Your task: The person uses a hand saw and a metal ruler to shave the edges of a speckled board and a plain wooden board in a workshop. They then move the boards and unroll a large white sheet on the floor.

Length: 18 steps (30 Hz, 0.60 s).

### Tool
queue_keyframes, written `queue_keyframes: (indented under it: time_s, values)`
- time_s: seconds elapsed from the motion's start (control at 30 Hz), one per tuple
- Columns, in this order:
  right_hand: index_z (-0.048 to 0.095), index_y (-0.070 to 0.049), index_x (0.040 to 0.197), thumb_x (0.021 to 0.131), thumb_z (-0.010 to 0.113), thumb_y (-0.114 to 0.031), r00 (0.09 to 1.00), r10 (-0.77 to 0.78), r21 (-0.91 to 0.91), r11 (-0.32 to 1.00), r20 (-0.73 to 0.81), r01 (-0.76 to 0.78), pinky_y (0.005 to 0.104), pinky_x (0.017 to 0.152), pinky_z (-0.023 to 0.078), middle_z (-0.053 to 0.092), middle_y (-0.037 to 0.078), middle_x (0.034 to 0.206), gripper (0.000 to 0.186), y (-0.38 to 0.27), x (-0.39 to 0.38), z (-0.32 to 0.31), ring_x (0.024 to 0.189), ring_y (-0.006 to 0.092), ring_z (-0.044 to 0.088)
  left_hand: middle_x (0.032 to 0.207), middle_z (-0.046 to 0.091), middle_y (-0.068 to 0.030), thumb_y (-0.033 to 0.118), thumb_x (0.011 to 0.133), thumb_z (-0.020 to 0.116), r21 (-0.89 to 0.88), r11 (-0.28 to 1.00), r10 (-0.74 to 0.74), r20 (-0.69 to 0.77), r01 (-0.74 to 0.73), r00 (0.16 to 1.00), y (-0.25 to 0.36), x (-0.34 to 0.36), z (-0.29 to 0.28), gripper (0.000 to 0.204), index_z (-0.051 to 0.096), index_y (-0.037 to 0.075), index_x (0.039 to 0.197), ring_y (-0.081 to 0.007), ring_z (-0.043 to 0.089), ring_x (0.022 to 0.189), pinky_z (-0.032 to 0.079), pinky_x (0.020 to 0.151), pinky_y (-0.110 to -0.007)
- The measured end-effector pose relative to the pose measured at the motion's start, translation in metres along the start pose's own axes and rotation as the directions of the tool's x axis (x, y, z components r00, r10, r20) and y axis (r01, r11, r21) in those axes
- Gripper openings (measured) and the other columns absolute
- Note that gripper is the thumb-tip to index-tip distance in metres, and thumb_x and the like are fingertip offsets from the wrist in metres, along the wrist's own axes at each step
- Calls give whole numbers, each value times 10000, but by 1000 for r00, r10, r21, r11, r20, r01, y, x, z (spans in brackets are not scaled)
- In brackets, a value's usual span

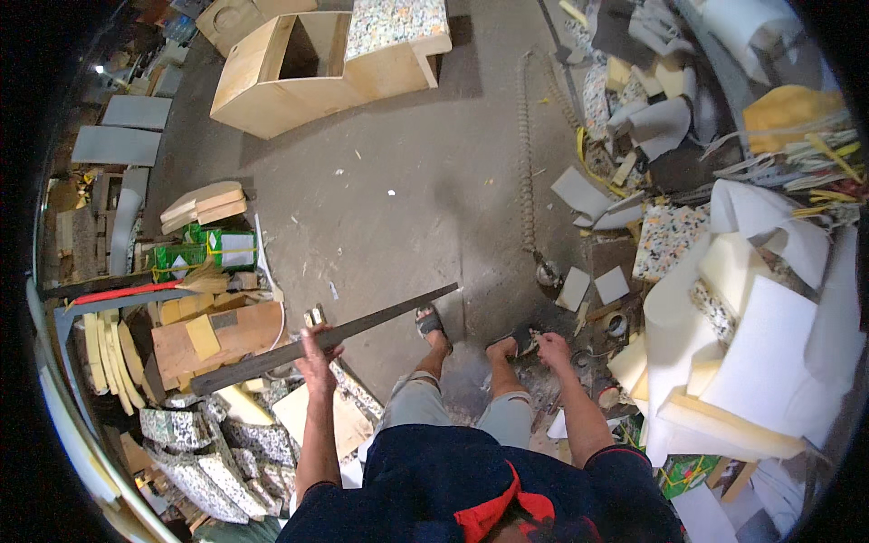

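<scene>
My left hand (pixel 315 357) grips a long dark grey strip (pixel 398 308) that slants across the floor view from lower left to upper right. A small pale object (pixel 314 316) shows just beyond those fingers; whether I hold it is unclear. My right hand (pixel 555 348) is closed near my right sandal, on something small that I cannot make out. Around my left hand lie wooden boards (pixel 181 353) and speckled foam offcuts (pixel 176 425). Right of my right hand are white foam sheets (pixel 760 362) and a grey roll (pixel 615 323).
A plywood box frame (pixel 262 109) with speckled foam on one part stands ahead. A coiled hose (pixel 527 154) runs along the floor (pixel 380 208). Foam heaps (pixel 665 127) line the right; green packages (pixel 231 249), curved foam strips (pixel 113 357) and grey panels (pixel 118 145) line the left.
</scene>
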State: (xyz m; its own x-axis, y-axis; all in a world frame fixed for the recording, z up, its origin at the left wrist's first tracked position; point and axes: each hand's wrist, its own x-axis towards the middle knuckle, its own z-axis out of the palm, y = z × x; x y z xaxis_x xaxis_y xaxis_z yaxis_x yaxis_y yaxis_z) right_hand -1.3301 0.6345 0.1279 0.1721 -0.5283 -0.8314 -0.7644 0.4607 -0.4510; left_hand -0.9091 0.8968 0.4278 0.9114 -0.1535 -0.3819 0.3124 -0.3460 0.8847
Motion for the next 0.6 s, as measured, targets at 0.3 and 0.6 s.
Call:
queue_keyframes:
  time_s: [0.3, 0.6]
  values:
    - [322, -4, 1496, 864, 638, -681, 959, 31, 469, 868, 282, -166, 501, 807, 583, 501, 272, 1382, 979, -252, -95, 85, 1104, 394, 623, 1079, 667, -191, 649, 974, 473, -472, 881, -32, -113, -25, 993, 59, 103, -190, 697, 567, -1, 1208, -224, 619, 710, 518, 562, -305]
    - [315, -11, 1413, 853, 561, -760, 896, -436, 850, 502, 90, 159, 545, 919, 533, 457, 275, 1406, 967, -477, -134, 117, 1143, 388, 581, 1019, 688, -21, 677, 906, 538, -683, 729, -77, -22, 41, 997, 31, 182, -250, 645, 628, 88, 1154, -114, 622, 711, 494, 486, -185]
